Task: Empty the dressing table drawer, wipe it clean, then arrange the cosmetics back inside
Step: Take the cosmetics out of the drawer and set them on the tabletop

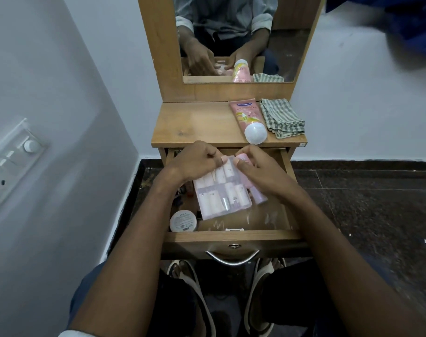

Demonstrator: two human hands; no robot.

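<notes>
The wooden drawer [233,235] of the dressing table stands pulled out. Over it, my left hand [195,161] and my right hand [258,171] both pinch the far edge of a clear pouch of small pink and white bottles [221,190]. Under my right hand lies a pink bottle [255,190]; whether that hand also grips it is hidden. A round white jar [183,220] sits in the drawer's front left corner. Small dark items [181,193] lie at the drawer's left side. On the tabletop [195,125] lie a pink tube with a white cap [249,120] and a folded checked cloth [281,117].
A mirror [231,37] in a wooden frame rises behind the tabletop. A white wall with a switch panel [10,164] is close on the left. The floor [365,203] on the right is dark stone. My feet in sandals [226,288] are under the drawer.
</notes>
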